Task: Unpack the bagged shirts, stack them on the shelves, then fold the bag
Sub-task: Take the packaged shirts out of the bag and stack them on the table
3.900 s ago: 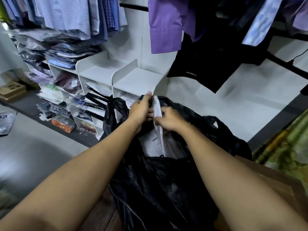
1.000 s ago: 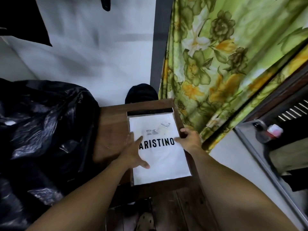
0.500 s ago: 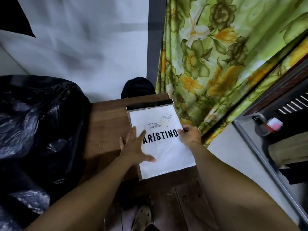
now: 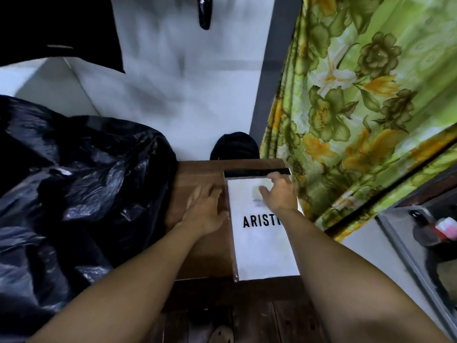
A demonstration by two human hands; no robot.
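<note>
While I watch through the head camera, the packed shirt (image 4: 262, 246) lies flat on the right side of the brown table (image 4: 197, 258), white wrapper up, its black lettering partly hidden by the right forearm. I see the left hand (image 4: 206, 209) flat on the bare wood just beside the pack's left edge, fingers straight and holding nothing. The right hand (image 4: 279, 194) is over the pack's far end, blurred, fingers loose and spread. The black bag (image 4: 81, 184) bulges at the table's left, and a flowered curtain (image 4: 358, 95) hangs right.
</note>
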